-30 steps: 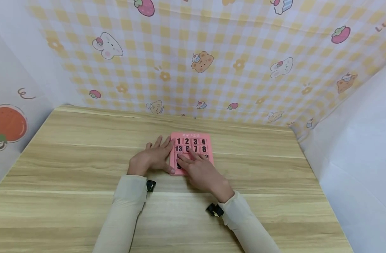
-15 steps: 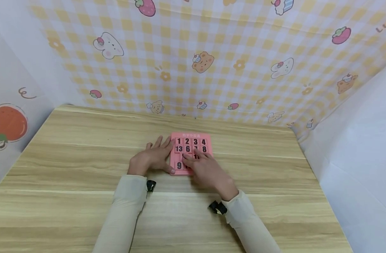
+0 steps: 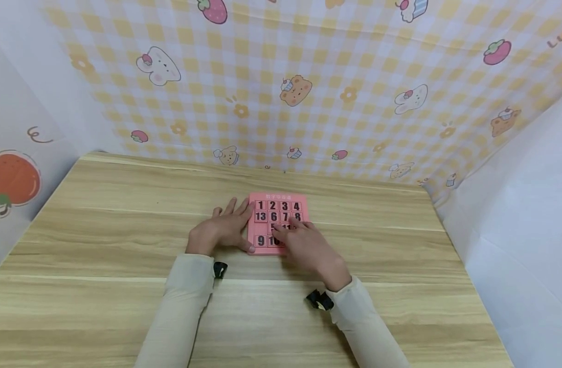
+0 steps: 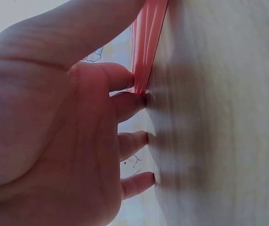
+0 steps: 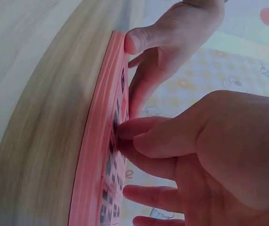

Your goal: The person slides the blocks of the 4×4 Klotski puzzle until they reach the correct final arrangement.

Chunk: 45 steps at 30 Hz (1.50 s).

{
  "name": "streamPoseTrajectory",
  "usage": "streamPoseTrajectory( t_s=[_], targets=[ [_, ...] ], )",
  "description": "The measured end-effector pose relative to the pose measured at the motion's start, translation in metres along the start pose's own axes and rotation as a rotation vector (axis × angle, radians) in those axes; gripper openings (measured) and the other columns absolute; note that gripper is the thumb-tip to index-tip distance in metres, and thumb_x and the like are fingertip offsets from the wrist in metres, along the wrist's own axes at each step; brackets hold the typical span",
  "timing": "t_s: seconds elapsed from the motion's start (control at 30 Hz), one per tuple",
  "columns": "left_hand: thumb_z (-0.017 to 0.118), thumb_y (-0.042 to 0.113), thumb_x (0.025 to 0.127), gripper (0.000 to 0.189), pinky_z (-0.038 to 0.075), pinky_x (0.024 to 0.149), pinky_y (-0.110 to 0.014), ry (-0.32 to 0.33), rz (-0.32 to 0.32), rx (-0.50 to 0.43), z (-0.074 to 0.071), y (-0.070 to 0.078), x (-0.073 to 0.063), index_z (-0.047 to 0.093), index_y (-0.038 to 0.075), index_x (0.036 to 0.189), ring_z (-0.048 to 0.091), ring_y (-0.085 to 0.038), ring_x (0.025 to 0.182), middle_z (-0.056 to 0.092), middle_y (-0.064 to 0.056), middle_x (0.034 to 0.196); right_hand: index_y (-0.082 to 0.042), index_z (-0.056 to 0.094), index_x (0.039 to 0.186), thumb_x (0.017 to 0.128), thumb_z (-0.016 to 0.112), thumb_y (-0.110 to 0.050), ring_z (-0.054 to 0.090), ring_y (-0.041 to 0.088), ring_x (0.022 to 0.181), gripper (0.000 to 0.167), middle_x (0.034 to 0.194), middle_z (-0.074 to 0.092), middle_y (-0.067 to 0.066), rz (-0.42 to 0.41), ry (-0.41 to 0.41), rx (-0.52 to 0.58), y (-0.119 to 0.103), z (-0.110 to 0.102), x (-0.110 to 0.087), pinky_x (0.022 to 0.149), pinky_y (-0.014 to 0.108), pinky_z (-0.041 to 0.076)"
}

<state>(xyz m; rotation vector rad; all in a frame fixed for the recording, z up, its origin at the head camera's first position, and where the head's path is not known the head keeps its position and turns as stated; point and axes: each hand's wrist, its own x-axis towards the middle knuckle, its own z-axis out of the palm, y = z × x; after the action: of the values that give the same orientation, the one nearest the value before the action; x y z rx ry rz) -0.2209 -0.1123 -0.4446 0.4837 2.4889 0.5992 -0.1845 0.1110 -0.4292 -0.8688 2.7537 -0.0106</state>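
A pink number sliding puzzle point(image 3: 301, 198) lies flat on the table. Its top row reads 1, 2, 3, 4 and the second 13, 6, 7, 8. In the third row a gap stands at the left, followed by the 5 tile point(image 3: 272, 225) and an 11. Below are 9 and 10; the lower right tiles are hidden. My left hand point(image 3: 222, 231) rests against the puzzle's left edge, thumb at the near corner, fingers spread. My right hand point(image 3: 308, 249) lies over the lower right, a fingertip touching the 5 tile. In the right wrist view its fingers point(image 5: 144, 134) meet the puzzle's face.
The wooden table point(image 3: 101, 291) spreads around the puzzle on all sides. A yellow checked cloth point(image 3: 354, 122) with cartoon prints hangs behind it, and white sheets point(image 3: 529, 214) stand at the sides. Each sleeve cuff has a small black device point(image 3: 319, 300).
The 5 tile has slid right from the left column to the second column, leaving the gap at the left. My right hand has moved right with it; my left hand has stayed put.
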Motion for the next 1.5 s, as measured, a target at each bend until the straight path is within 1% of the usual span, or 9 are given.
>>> streamPoseTrajectory(
  t_s=[0.13, 0.23, 0.37, 0.67, 0.97, 1.13, 1.27, 1.4, 1.5],
  targets=[
    [0.081, 0.044, 0.078, 0.117, -0.003, 0.12, -0.062, -0.007, -0.011, -0.016, -0.001, 0.0, -0.001, 0.004, 0.01, 0.16, -0.015, -0.037, 0.151, -0.008, -0.01, 0.166, -0.021, 0.049, 0.148, 0.099, 0.059, -0.022, 0.028, 0.034, 0.148, 0.049, 0.156, 0.04, -0.001, -0.033, 0.023, -0.011, -0.007, 0.0, 0.005, 0.118, 0.056, 0.027],
    [0.08, 0.044, 0.079, 0.116, -0.003, 0.12, -0.062, -0.01, -0.016, -0.023, -0.003, 0.0, -0.003, 0.004, 0.01, 0.16, -0.015, -0.037, 0.151, -0.008, -0.01, 0.166, -0.018, 0.044, 0.151, 0.103, 0.052, -0.024, 0.022, 0.034, 0.15, 0.049, 0.158, 0.035, 0.001, -0.05, 0.049, -0.007, -0.014, 0.0, 0.013, 0.12, 0.055, 0.025],
    [0.079, 0.044, 0.081, 0.113, -0.003, 0.12, -0.062, -0.012, -0.006, -0.025, -0.003, 0.001, -0.002, 0.005, 0.009, 0.16, -0.015, -0.037, 0.151, -0.007, -0.011, 0.167, -0.016, 0.039, 0.153, 0.106, 0.043, -0.025, 0.017, 0.034, 0.152, 0.049, 0.16, 0.032, -0.001, -0.018, 0.041, -0.024, -0.019, 0.002, 0.022, 0.121, 0.054, 0.022],
    [0.079, 0.044, 0.081, 0.114, -0.003, 0.12, -0.063, -0.009, 0.001, -0.016, -0.003, 0.0, -0.002, 0.005, 0.008, 0.16, -0.015, -0.038, 0.151, -0.007, -0.011, 0.166, -0.017, 0.045, 0.15, 0.106, 0.039, -0.022, 0.022, 0.037, 0.15, 0.045, 0.157, 0.037, -0.001, -0.006, 0.015, -0.058, -0.022, 0.005, 0.024, 0.12, 0.054, 0.025],
    [0.079, 0.043, 0.081, 0.114, -0.002, 0.12, -0.062, -0.008, 0.0, -0.015, 0.0, 0.001, -0.002, 0.005, 0.008, 0.159, -0.015, -0.037, 0.151, -0.007, -0.011, 0.167, -0.018, 0.057, 0.142, 0.101, 0.048, -0.016, 0.031, 0.034, 0.147, 0.042, 0.147, 0.053, 0.006, -0.041, -0.021, -0.053, -0.025, -0.001, 0.015, 0.117, 0.055, 0.031],
    [0.079, 0.043, 0.08, 0.114, -0.003, 0.12, -0.062, -0.009, -0.004, -0.022, 0.0, 0.0, -0.003, 0.005, 0.008, 0.16, -0.016, -0.037, 0.151, -0.007, -0.011, 0.167, -0.018, 0.055, 0.143, 0.098, 0.05, -0.014, 0.033, 0.032, 0.147, 0.045, 0.146, 0.054, 0.011, -0.068, -0.046, -0.015, -0.022, -0.005, 0.012, 0.117, 0.054, 0.03],
    [0.08, 0.044, 0.079, 0.115, -0.003, 0.12, -0.061, -0.006, -0.008, -0.03, -0.001, -0.001, -0.002, 0.005, 0.009, 0.16, -0.016, -0.037, 0.151, -0.007, -0.01, 0.167, -0.019, 0.051, 0.147, 0.097, 0.053, -0.013, 0.031, 0.034, 0.147, 0.05, 0.151, 0.048, 0.009, -0.035, -0.01, 0.026, -0.016, -0.008, 0.012, 0.118, 0.055, 0.029],
    [0.08, 0.044, 0.079, 0.115, -0.004, 0.12, -0.061, -0.008, -0.011, -0.032, -0.001, 0.0, -0.001, 0.005, 0.009, 0.16, -0.016, -0.036, 0.151, -0.007, -0.01, 0.167, -0.016, 0.049, 0.147, 0.099, 0.052, -0.009, 0.03, 0.038, 0.147, 0.049, 0.153, 0.046, 0.004, 0.035, 0.056, -0.019, -0.009, -0.007, 0.014, 0.117, 0.055, 0.03],
    [0.08, 0.044, 0.079, 0.115, -0.004, 0.121, -0.061, -0.011, -0.013, -0.028, -0.001, 0.001, -0.002, 0.005, 0.009, 0.16, -0.016, -0.036, 0.151, -0.007, -0.009, 0.167, -0.016, 0.05, 0.147, 0.099, 0.05, -0.006, 0.028, 0.039, 0.147, 0.049, 0.153, 0.044, 0.003, 0.067, 0.053, -0.039, -0.007, -0.005, 0.016, 0.117, 0.055, 0.03]
  ],
)
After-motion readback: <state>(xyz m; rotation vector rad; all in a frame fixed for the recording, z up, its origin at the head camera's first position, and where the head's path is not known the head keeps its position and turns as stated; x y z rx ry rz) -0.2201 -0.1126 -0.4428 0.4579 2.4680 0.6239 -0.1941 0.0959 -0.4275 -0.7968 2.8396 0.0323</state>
